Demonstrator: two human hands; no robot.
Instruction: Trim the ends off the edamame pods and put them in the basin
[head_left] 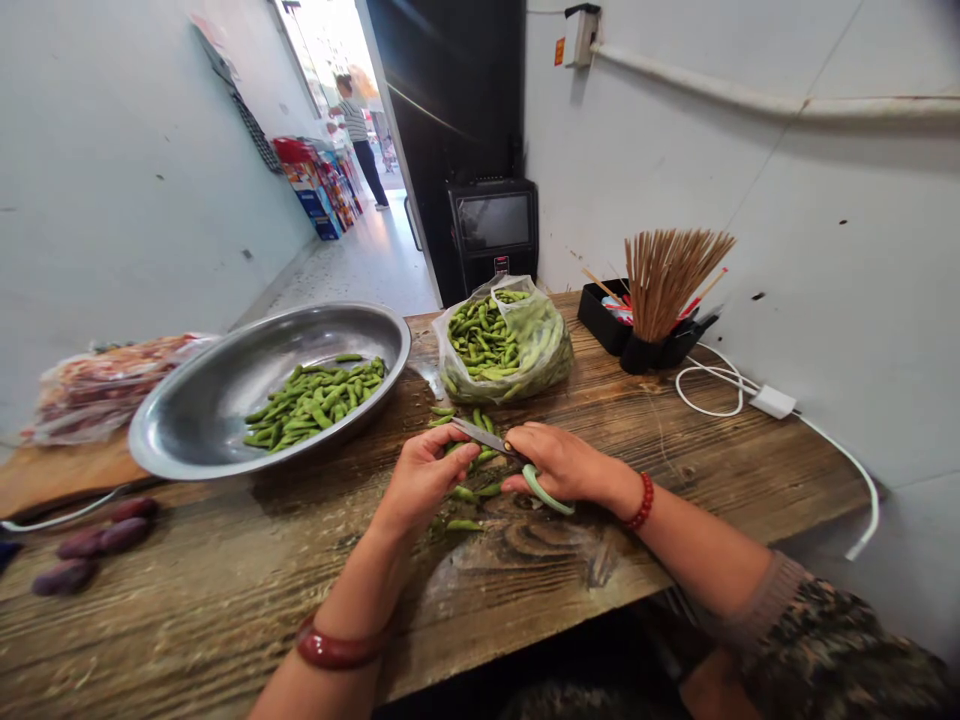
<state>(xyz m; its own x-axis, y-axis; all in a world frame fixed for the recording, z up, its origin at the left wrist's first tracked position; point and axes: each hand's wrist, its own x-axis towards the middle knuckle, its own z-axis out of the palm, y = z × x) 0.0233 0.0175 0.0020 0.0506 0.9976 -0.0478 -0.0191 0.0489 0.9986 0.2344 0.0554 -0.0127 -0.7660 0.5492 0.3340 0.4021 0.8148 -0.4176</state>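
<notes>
My right hand (559,460) is closed round the pale green handles of a pair of scissors (480,436), whose blades point left toward my other hand. Thumb and fingers of my left hand (427,475) are pinched together at the blade tips; a soybean pod seems to be held there, mostly hidden by the fingers. Loose green soybean pods (466,525) lie on the wooden table (300,590) under and around both hands. Just beyond them stands an open plastic bag (544,345) full of pods. To the left, a wide steel basin (202,400) holds a heap of pods (319,405).
Far left are a bag of meat-like pieces (112,385) on a board and several dark purple oblong items (101,540). At the back right, wooden skewers (667,285) stand by a black box (600,318). A white cable (832,440) trails there. A person (360,140) stands past the doorway.
</notes>
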